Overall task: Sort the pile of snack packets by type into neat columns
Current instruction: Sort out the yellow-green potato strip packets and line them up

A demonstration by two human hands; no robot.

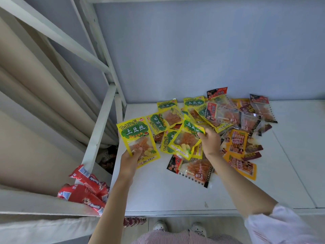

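Sorting has barely begun: most packets still lie jumbled in the pile (pixel 219 131) toward the back right of the worktop (pixel 158 194), and no column stands yet. My left hand (pixel 131 160) pinches one yellow packet (pixel 138 140) by its lower edge, thumb on the face, holding it up flat over the worktop's left edge. My right hand (pixel 210 140) grips a second yellow packet (pixel 186 140) by its top corner; it hangs tilted above the heap, and I cannot tell whether its low end still touches the packets beneath. Both are the same green-and-yellow kind, so I judge they belong together as the start of one column. To do it well I should lay the left one down square on the bare near-left stretch of worktop, label up and straight, then set the right one just beside or overlapping it in line. More yellow packets (pixel 167 110) lie at the pile's left side, so those come next. The black packets (pixel 193 169) and orange packets (pixel 241 155) need their own columns further right. Red packets (pixel 84 191) sit off the worktop at my left, and a careless sweep could knock a packet over that edge.
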